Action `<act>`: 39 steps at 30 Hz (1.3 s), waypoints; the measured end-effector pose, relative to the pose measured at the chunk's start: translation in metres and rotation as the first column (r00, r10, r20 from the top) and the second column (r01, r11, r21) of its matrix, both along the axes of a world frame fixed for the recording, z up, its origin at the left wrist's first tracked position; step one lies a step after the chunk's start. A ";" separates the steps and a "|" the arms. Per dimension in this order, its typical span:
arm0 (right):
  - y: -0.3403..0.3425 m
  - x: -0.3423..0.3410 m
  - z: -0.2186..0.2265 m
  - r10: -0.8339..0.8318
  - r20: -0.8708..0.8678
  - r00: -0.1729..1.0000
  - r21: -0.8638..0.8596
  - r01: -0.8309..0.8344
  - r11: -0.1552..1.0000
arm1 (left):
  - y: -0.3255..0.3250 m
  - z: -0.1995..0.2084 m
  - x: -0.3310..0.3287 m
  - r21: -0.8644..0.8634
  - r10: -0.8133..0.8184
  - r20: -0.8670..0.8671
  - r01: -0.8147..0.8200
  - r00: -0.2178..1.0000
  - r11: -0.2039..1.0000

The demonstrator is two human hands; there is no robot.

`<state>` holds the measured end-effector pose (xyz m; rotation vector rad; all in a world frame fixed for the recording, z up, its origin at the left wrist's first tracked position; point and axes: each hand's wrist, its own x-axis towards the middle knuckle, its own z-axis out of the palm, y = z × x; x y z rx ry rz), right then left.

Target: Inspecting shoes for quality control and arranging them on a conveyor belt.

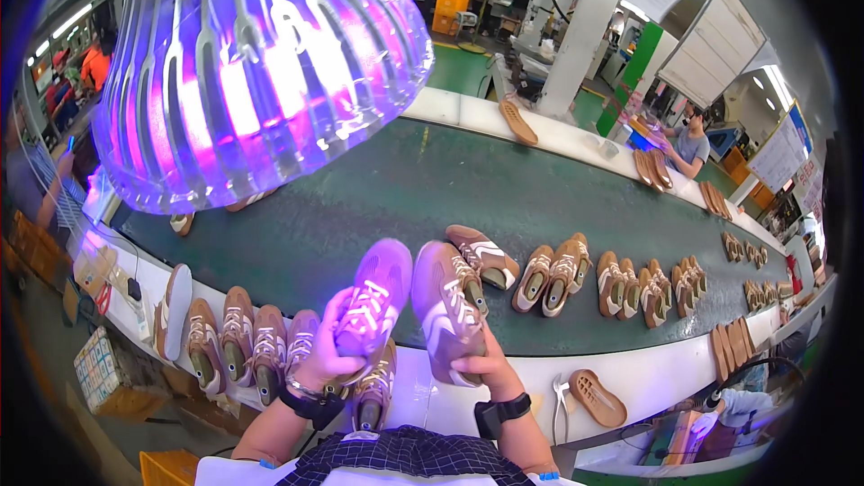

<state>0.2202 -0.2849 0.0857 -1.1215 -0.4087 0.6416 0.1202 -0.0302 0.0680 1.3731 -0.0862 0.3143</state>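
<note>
In front of me my left hand point(331, 346) grips a sneaker point(376, 292) by its heel end, toe pointing away. Purple light tints this sneaker and the hand. My right hand point(490, 362) is closed around the heel part of a brown sneaker point(441, 306) with white side stripes and laces. The two held sneakers stand side by side, toes up, over the near edge of the green conveyor belt point(360, 207). Just beyond the right one, another brown sneaker point(486, 256) lies tilted on the belt. Below my left hand, a sneaker point(373, 391) rests on the white ledge.
A large ribbed lamp point(270, 63) glowing purple hangs at upper left. Several sneakers point(237, 324) line the white ledge point(531, 369) at left. Pincers point(561, 405) and a tan sole point(598, 398) lie at right. More shoes point(616, 286) sit along the belt. A co-worker point(691, 144) sits across it.
</note>
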 end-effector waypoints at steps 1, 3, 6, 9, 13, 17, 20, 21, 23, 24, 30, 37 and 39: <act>0.003 0.001 -0.010 -0.049 0.138 0.989 -0.073 0.060 0.996 | -0.017 0.012 -0.001 0.065 0.146 -0.061 -0.142 0.987 0.988; 0.024 -0.011 -0.006 -0.192 0.279 0.941 -0.059 0.216 0.975 | -0.036 0.007 0.004 0.103 0.265 0.011 -0.265 0.964 0.959; 0.048 -0.021 -0.016 -0.289 0.351 0.891 0.026 0.299 0.954 | -0.051 -0.005 0.008 0.217 0.381 0.127 -0.400 0.916 0.890; 0.059 -0.034 -0.016 -0.312 0.295 0.903 0.085 0.301 0.950 | -0.058 0.001 0.004 0.194 0.400 0.158 -0.426 0.903 0.884; 0.052 -0.037 -0.024 -0.335 0.278 0.900 0.151 0.304 0.941 | -0.062 0.003 -0.004 0.130 0.388 0.139 -0.406 0.911 0.905; 0.050 -0.040 -0.006 -0.360 -0.022 0.933 0.103 0.361 0.927 | -0.056 0.013 -0.005 -0.404 0.189 -0.010 -0.177 0.982 0.897; 0.037 -0.027 -0.008 -0.161 -0.330 0.930 0.210 0.239 0.948 | -0.032 0.019 -0.007 -0.812 -0.117 0.008 0.074 0.993 0.580; 0.028 -0.023 -0.009 -0.046 -0.411 0.910 0.295 0.181 0.938 | -0.030 0.019 -0.006 -0.743 -0.213 0.001 0.143 0.977 0.653; 0.012 -0.026 -0.006 0.086 -0.419 0.904 0.301 0.049 0.952 | -0.031 0.013 -0.015 -0.778 -0.306 -0.037 0.165 0.951 0.606; 0.005 -0.027 -0.004 0.151 -0.423 0.894 0.305 -0.017 0.952 | -0.031 0.010 -0.020 -0.795 -0.352 -0.053 0.174 0.934 0.581; -0.006 -0.034 -0.012 0.279 -0.494 0.824 0.410 -0.063 0.910 | -0.032 -0.022 -0.041 -0.883 -0.437 -0.140 0.088 0.889 0.461; 0.001 -0.018 -0.011 -0.045 -0.575 0.817 0.350 0.295 0.889 | -0.021 -0.008 -0.009 -0.880 -0.103 -0.117 -0.055 0.988 0.472; 0.006 -0.018 -0.013 -0.138 -0.597 0.790 0.332 0.401 0.854 | -0.020 -0.007 -0.006 -0.904 0.004 -0.131 -0.121 0.991 0.409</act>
